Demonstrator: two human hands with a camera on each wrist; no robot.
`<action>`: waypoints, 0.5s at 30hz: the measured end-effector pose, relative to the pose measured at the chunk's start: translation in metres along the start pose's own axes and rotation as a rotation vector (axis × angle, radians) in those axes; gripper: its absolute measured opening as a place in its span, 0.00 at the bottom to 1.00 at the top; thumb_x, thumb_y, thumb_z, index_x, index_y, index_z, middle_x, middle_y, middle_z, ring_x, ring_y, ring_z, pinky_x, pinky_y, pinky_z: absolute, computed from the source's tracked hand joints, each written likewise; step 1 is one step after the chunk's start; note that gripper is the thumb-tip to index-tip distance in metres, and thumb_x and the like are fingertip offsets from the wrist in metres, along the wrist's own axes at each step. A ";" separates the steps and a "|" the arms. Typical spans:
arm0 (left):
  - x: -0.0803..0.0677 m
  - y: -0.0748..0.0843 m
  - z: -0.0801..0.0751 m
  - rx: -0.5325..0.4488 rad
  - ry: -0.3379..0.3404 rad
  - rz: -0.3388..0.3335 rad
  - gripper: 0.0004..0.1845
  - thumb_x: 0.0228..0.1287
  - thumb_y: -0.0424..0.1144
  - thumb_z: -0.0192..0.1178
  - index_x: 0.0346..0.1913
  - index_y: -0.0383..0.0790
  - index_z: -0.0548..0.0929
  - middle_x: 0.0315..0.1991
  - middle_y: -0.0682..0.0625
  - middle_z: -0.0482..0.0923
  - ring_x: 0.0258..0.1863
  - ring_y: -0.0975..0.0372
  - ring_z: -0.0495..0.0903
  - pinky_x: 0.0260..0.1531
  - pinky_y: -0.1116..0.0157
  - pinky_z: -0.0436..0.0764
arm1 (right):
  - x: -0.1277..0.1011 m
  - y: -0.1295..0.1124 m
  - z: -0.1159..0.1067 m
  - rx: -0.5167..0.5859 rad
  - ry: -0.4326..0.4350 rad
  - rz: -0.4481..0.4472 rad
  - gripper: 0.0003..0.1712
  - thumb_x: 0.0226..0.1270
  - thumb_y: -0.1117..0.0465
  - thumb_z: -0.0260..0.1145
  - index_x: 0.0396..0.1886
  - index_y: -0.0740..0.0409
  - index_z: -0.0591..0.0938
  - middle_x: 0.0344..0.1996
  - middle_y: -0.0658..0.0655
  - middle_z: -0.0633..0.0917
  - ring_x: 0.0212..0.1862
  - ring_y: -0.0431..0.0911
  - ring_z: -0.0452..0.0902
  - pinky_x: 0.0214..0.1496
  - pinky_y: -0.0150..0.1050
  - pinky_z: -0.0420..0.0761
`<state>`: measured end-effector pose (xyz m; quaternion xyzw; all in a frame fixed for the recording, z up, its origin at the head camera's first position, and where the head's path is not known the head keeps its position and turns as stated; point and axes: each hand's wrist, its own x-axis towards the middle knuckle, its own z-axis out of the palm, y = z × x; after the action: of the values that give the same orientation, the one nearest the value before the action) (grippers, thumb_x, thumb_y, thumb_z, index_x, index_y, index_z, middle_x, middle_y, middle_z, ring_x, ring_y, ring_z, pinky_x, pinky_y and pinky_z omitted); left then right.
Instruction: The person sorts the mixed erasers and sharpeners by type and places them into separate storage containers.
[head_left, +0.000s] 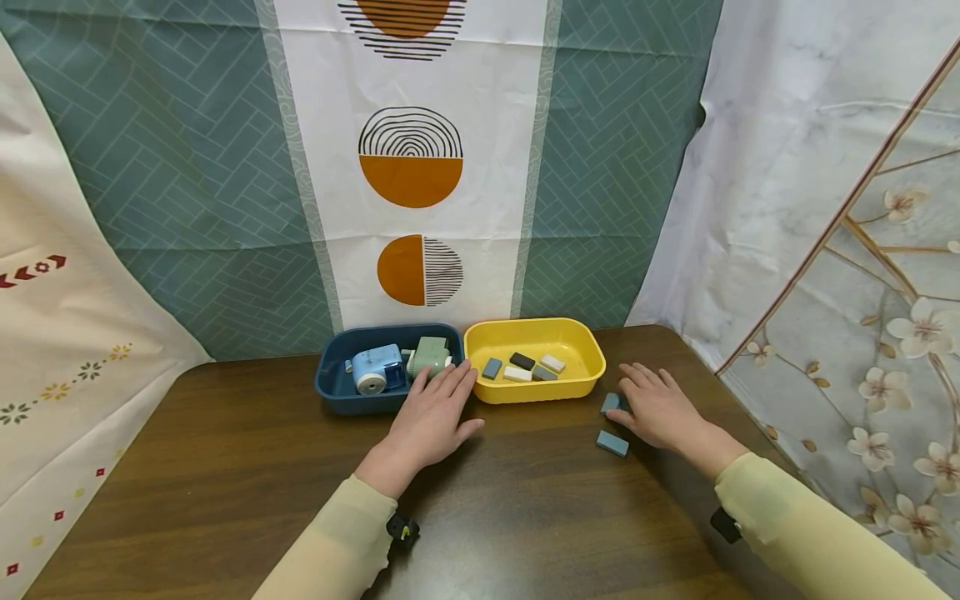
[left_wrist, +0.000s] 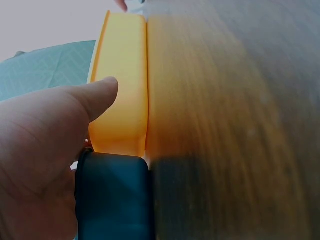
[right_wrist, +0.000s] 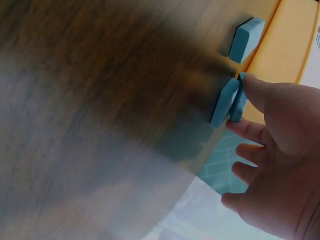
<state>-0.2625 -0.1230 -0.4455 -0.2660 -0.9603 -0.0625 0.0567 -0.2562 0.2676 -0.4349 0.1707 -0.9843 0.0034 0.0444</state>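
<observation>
In the right wrist view my right hand (head_left: pixel 660 410) pinches a small blue eraser (right_wrist: pixel 239 104) by its ends between thumb and index finger. Right beside it is a second blue eraser (right_wrist: pixel 225 102) on the table; whether the two touch, I cannot tell. A third blue eraser (right_wrist: pixel 246 40) lies a little apart. My left hand (head_left: pixel 429 421) reaches with straight fingers to where the navy tray (head_left: pixel 360 406) meets the yellow tray (head_left: pixel 540 392), its thumb spread outward. Several erasers, among them a white eraser (head_left: pixel 517 374) and a black eraser (head_left: pixel 522 361), lie inside the yellow tray.
Inside the navy tray sit a blue crank pencil sharpener (head_left: pixel 377 368) and a green pencil sharpener (head_left: pixel 430 354), partly behind my left fingers. Both trays stand side by side at the back edge of the brown wooden table (head_left: pixel 247 475). Patterned cloth (head_left: pixel 600 167) hangs behind.
</observation>
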 end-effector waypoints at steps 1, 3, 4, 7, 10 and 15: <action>0.000 0.000 0.000 -0.001 0.000 0.000 0.46 0.81 0.63 0.62 0.89 0.43 0.60 0.90 0.47 0.52 0.87 0.50 0.55 0.86 0.41 0.43 | 0.000 0.000 0.000 -0.002 0.003 -0.001 0.27 0.80 0.46 0.72 0.59 0.65 0.84 0.77 0.75 0.73 0.79 0.72 0.65 0.79 0.75 0.61; 0.000 0.000 -0.001 0.000 0.000 -0.002 0.46 0.81 0.63 0.62 0.89 0.43 0.60 0.90 0.47 0.52 0.87 0.50 0.55 0.86 0.41 0.44 | -0.001 0.000 -0.001 0.001 0.008 0.000 0.26 0.80 0.46 0.72 0.59 0.65 0.84 0.77 0.74 0.73 0.80 0.72 0.65 0.79 0.75 0.61; 0.000 0.000 -0.001 0.000 -0.002 -0.003 0.46 0.81 0.63 0.62 0.89 0.43 0.60 0.90 0.47 0.52 0.87 0.50 0.55 0.86 0.41 0.44 | -0.001 0.000 -0.001 0.003 0.012 -0.002 0.26 0.80 0.46 0.72 0.58 0.65 0.84 0.77 0.74 0.73 0.79 0.72 0.65 0.79 0.75 0.61; -0.001 0.000 -0.001 -0.008 -0.004 -0.005 0.46 0.81 0.62 0.62 0.89 0.44 0.60 0.90 0.47 0.52 0.87 0.50 0.55 0.86 0.41 0.44 | -0.002 0.001 -0.001 0.005 0.028 -0.009 0.25 0.81 0.46 0.72 0.57 0.64 0.84 0.77 0.75 0.73 0.79 0.72 0.65 0.79 0.75 0.61; -0.001 0.000 -0.001 -0.018 -0.007 -0.007 0.46 0.81 0.62 0.63 0.89 0.44 0.60 0.90 0.47 0.52 0.88 0.50 0.54 0.86 0.41 0.42 | -0.004 0.002 -0.002 0.003 0.047 -0.017 0.24 0.81 0.46 0.72 0.55 0.64 0.84 0.77 0.75 0.73 0.79 0.73 0.66 0.78 0.76 0.62; 0.000 0.000 -0.001 -0.012 -0.007 -0.005 0.46 0.81 0.62 0.62 0.89 0.44 0.60 0.90 0.47 0.52 0.88 0.49 0.54 0.86 0.40 0.44 | -0.009 0.001 -0.006 -0.003 0.086 -0.033 0.23 0.80 0.46 0.73 0.53 0.63 0.84 0.75 0.75 0.75 0.78 0.73 0.67 0.77 0.77 0.64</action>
<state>-0.2622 -0.1229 -0.4449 -0.2643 -0.9607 -0.0674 0.0518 -0.2477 0.2722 -0.4293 0.1867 -0.9785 0.0082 0.0867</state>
